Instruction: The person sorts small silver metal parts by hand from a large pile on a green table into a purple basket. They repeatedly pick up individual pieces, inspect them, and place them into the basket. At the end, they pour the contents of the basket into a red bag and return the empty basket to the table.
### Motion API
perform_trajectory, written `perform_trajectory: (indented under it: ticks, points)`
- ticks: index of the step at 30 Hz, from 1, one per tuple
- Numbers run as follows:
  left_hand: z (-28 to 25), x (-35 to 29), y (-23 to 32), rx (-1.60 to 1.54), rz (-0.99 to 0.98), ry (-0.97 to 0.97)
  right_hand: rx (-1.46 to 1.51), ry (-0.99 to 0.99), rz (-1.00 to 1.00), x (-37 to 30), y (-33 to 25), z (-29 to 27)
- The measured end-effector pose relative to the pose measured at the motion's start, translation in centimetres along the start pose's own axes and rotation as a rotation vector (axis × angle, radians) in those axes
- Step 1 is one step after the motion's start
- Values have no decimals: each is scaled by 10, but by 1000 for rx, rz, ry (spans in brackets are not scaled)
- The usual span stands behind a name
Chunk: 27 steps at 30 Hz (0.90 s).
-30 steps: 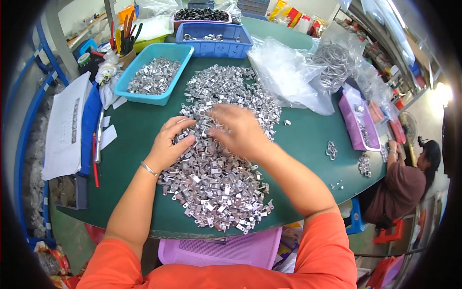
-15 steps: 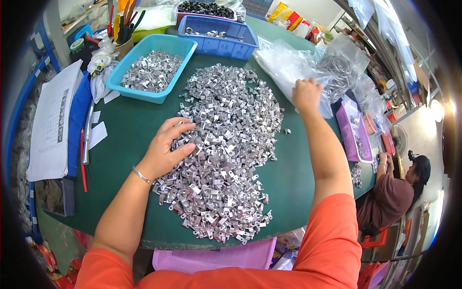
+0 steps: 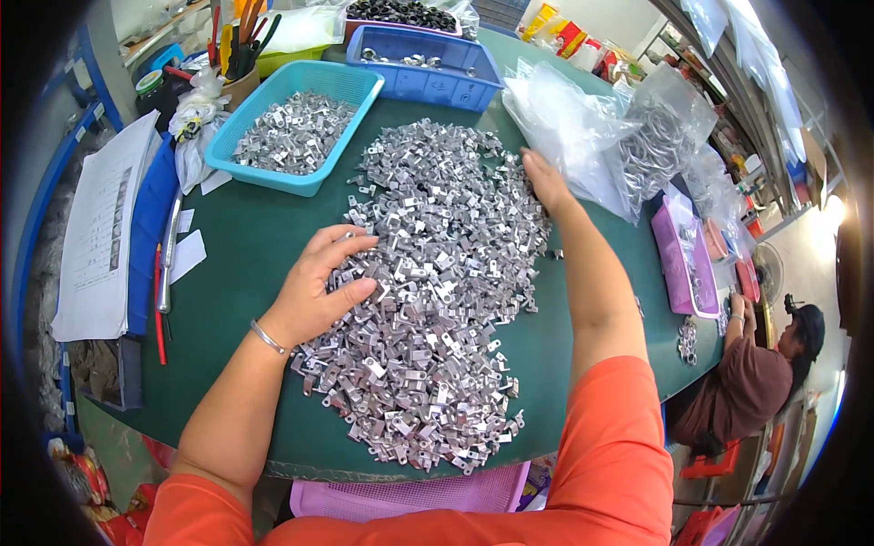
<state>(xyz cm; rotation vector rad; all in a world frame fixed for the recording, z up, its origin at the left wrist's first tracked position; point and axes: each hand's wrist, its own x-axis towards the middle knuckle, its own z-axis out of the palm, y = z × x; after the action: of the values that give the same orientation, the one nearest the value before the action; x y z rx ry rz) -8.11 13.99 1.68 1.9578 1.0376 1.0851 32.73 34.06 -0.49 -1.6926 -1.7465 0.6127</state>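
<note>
A long heap of small silvery metal brackets (image 3: 428, 300), bent and with holes, lies on the green tabletop (image 3: 228, 318). My left hand (image 3: 323, 284) rests against the heap's left edge, thumb apart from the curved fingers; a tiny bracket may be at its fingertips. At the heap's upper right edge is my right hand (image 3: 548, 185), its fingers stretched out and side-on to the brackets. More brackets fill a turquoise basket (image 3: 314, 177) beyond the heap, on the left.
A blue bin (image 3: 437, 89) stands at the back. Clear plastic bags (image 3: 583, 136), one full of metal rings (image 3: 657, 136), lie on the right. A purple basket (image 3: 672, 264) sits farther right, near another person (image 3: 742, 382). Papers (image 3: 100, 227) and a red pen (image 3: 158, 309) are at left.
My right hand has moved left and down from beside the plastic bag to the heap's edge, its fingers straightening. My left hand has stayed almost in place.
</note>
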Motion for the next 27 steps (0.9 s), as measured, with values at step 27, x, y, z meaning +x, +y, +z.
perform_trajectory:
  ticks: [27]
  points:
    - [-3, -1, -22, 41, 111, 34, 356, -406, -693, -209, -199, 67]
